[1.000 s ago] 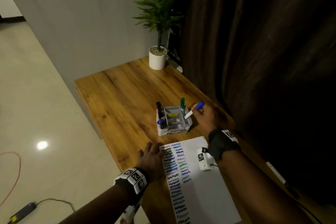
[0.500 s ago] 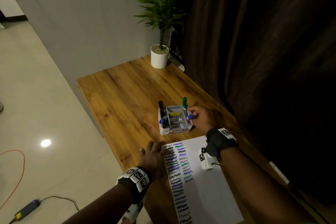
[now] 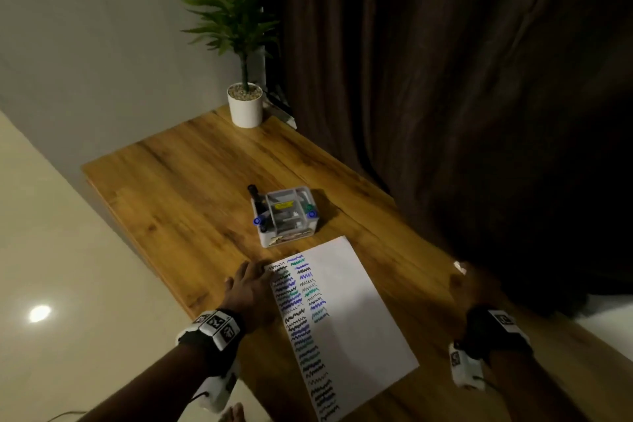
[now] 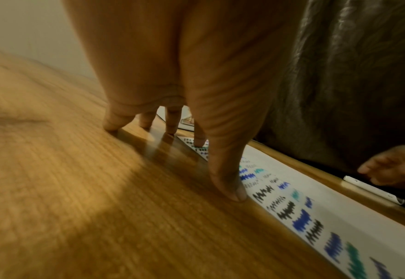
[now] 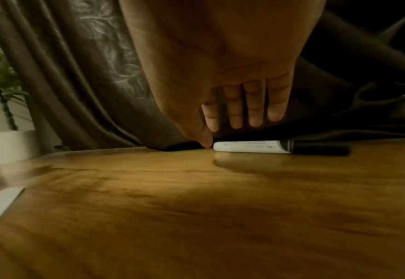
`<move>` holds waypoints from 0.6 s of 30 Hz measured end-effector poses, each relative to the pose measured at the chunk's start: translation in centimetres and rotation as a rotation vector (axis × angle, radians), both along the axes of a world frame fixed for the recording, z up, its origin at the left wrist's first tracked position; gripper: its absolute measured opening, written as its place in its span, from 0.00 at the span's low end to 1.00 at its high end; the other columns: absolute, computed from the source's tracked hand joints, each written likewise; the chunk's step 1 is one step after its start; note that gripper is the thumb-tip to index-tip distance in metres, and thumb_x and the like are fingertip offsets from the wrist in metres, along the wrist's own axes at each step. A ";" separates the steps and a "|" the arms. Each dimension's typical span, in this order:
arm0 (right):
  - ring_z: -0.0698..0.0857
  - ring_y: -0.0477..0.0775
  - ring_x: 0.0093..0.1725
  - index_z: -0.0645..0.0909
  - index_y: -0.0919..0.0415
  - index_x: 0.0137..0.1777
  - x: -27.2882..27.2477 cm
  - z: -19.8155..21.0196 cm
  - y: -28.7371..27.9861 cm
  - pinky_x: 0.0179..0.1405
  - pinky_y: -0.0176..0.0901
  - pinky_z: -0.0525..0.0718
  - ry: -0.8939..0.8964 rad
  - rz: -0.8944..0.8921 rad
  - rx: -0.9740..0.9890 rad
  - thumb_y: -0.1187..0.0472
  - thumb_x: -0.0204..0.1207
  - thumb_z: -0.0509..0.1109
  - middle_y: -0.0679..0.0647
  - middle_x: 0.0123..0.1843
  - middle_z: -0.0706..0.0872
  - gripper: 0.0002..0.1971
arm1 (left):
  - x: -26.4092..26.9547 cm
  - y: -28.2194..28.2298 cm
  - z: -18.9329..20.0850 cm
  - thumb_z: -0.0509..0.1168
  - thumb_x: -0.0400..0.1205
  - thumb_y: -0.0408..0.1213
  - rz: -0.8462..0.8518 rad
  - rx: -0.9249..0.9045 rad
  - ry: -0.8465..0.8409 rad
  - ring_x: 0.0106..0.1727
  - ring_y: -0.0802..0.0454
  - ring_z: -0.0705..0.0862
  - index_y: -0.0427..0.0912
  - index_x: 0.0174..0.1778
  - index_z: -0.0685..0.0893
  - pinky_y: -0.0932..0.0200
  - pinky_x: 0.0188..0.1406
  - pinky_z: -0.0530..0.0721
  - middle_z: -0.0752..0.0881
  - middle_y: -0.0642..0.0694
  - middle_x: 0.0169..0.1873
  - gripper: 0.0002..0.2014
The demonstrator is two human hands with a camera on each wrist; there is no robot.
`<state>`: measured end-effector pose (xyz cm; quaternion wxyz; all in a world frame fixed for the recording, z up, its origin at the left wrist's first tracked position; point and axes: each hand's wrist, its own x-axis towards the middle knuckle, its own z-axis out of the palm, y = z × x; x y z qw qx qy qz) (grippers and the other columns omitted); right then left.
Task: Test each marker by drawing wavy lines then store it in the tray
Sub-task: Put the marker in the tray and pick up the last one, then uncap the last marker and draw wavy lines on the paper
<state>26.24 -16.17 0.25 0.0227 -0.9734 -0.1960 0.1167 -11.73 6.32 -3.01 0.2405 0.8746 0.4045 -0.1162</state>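
Note:
The grey tray (image 3: pixel 297 228) stands mid-table and holds a black marker (image 3: pixel 254 192), two blue-capped markers (image 3: pixel 257 221) and a green one (image 3: pixel 310 207). The white paper (image 3: pixel 346 312) in front of it carries columns of wavy lines. My left hand (image 3: pixel 251 288) lies flat with spread fingers (image 4: pixel 230 188) on the paper's left edge. My right hand (image 3: pixel 469 288) hovers at the table's right edge over a white marker with a black cap (image 5: pixel 251 146). Its thumb tip touches the marker's white end and the fingers (image 5: pixel 256 113) hang straight above it, holding nothing.
A potted plant (image 3: pixel 245 106) stands at the table's far corner. A dark curtain (image 3: pixel 445 79) hangs along the right side, just behind the lying marker (image 4: pixel 373 189). The table's left edge drops to a pale tiled floor (image 3: pixel 51 250).
My right hand put the blue-capped marker into the tray, let go and drew back right to the marker lying by the curtain. The left hand stayed on the paper.

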 end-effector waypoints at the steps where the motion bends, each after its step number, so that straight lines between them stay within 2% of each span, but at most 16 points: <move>1: 0.78 0.69 0.74 0.72 0.57 0.79 0.4 -0.3 -0.7 0.72 0.66 0.78 0.006 -0.009 -0.021 0.54 0.84 0.63 0.64 0.75 0.79 0.24 | 0.0 0.0 0.1 0.77 0.69 0.53 -0.006 0.004 0.005 0.85 0.36 0.49 0.61 0.84 0.59 0.22 0.79 0.56 0.55 0.47 0.84 0.48; 3: 0.75 0.70 0.77 0.67 0.61 0.82 1.0 -0.6 -1.5 0.76 0.62 0.73 0.032 -0.037 -0.024 0.57 0.85 0.62 0.67 0.79 0.75 0.26 | 0.1 0.0 0.3 0.77 0.69 0.52 -0.019 0.017 0.023 0.85 0.36 0.49 0.61 0.84 0.59 0.24 0.79 0.56 0.54 0.47 0.84 0.48; 5: 0.76 0.71 0.77 0.68 0.64 0.81 1.3 -1.0 -1.8 0.76 0.61 0.73 0.042 -0.072 -0.004 0.59 0.85 0.63 0.69 0.78 0.76 0.26 | 0.0 0.1 0.1 0.78 0.69 0.52 -0.020 0.023 0.028 0.85 0.36 0.49 0.62 0.83 0.59 0.25 0.80 0.57 0.54 0.47 0.84 0.48; 8: 0.84 0.69 0.68 0.79 0.64 0.72 2.5 -2.9 -2.3 0.68 0.59 0.82 0.058 -0.046 -0.005 0.58 0.81 0.67 0.66 0.69 0.84 0.20 | 0.0 0.2 -0.2 0.79 0.68 0.52 -0.029 0.024 0.034 0.86 0.36 0.50 0.63 0.83 0.59 0.25 0.80 0.58 0.54 0.46 0.84 0.50; 11: 0.87 0.68 0.59 0.83 0.63 0.64 2.8 -4.7 -2.4 0.59 0.56 0.86 0.131 -0.020 0.021 0.58 0.76 0.71 0.65 0.60 0.88 0.17 | -0.2 0.3 -0.3 0.79 0.67 0.54 -0.025 0.027 0.030 0.86 0.36 0.50 0.63 0.83 0.60 0.25 0.80 0.57 0.54 0.46 0.84 0.50; 13: 0.88 0.66 0.55 0.85 0.63 0.57 0.6 -2.9 -1.6 0.53 0.50 0.85 0.168 0.016 0.062 0.60 0.77 0.73 0.63 0.56 0.89 0.11 | -0.2 0.1 -0.3 0.79 0.68 0.55 -0.027 0.023 0.011 0.86 0.36 0.50 0.62 0.83 0.60 0.24 0.80 0.56 0.54 0.45 0.85 0.49; 15: 0.88 0.66 0.52 0.85 0.60 0.50 -2.0 -1.0 -0.5 0.52 0.53 0.85 0.260 0.030 0.192 0.64 0.78 0.73 0.64 0.53 0.90 0.03 | -0.3 0.0 -0.1 0.77 0.70 0.57 -0.041 0.004 0.006 0.86 0.36 0.49 0.60 0.84 0.58 0.24 0.81 0.54 0.53 0.45 0.85 0.48; 18: 0.88 0.63 0.49 0.81 0.55 0.46 -5.5 1.0 1.6 0.52 0.58 0.89 0.406 0.066 0.417 0.67 0.78 0.74 0.63 0.52 0.90 0.07 | -0.7 0.0 0.3 0.72 0.70 0.60 -0.020 -0.057 -0.033 0.87 0.36 0.49 0.54 0.85 0.58 0.26 0.82 0.54 0.54 0.44 0.85 0.49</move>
